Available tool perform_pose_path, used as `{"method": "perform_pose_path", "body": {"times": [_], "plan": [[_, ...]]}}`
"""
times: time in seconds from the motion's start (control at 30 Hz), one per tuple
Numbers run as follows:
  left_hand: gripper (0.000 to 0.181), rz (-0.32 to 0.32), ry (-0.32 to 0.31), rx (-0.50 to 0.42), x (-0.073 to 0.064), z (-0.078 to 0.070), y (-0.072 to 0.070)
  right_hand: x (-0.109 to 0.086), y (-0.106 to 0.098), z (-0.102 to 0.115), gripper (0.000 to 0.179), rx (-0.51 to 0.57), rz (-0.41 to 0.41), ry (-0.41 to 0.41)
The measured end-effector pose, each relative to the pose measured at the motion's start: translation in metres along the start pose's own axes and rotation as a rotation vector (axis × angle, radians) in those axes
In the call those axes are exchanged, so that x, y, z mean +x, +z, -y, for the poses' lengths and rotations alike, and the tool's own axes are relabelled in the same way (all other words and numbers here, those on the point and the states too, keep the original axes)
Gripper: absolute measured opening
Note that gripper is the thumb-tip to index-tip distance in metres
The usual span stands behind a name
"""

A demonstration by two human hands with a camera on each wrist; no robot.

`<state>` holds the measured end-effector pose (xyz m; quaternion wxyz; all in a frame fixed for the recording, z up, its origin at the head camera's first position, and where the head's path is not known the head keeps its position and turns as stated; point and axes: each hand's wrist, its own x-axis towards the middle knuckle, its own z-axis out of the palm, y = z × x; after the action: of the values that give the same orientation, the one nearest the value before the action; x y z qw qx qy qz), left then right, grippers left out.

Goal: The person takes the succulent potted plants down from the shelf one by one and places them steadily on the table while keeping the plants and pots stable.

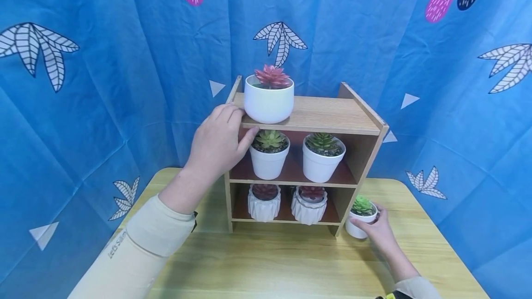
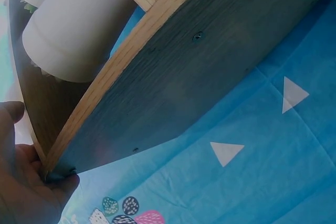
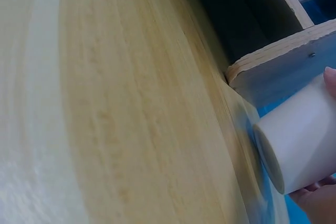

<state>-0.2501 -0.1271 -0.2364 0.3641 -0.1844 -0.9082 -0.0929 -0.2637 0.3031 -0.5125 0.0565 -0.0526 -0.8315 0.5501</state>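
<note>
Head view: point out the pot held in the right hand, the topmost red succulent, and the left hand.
Held pot (image 1: pixel 355 231): head view, lower white wall.
Topmost red succulent (image 1: pixel 272 77): head view, middle of its leaves.
Left hand (image 1: pixel 219 135): head view, back of the hand.

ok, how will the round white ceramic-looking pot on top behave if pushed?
The pot is probably rigid, given its even rim. Its smooth wall may slip. Pushed forward, it could drop off the wooden shelf, sitting near its front edge.
</note>
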Motion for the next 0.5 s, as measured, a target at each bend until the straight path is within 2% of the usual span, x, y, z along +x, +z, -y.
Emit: {"method": "perform_pose_path", "body": {"times": [0.2,0.5], "plan": [[0.052,-0.007,0.003,0.003,-0.0003,-0.0001,-0.0008,-0.0010,0.0015,-0.0019,0.099,-0.005,0.003,-0.007],[0.052,-0.017,0.012,0.006,-0.0011,-0.0003,-0.0012,-0.0030,0.0029,-0.0063,0.096,0.048,0.002,-0.030]]}}
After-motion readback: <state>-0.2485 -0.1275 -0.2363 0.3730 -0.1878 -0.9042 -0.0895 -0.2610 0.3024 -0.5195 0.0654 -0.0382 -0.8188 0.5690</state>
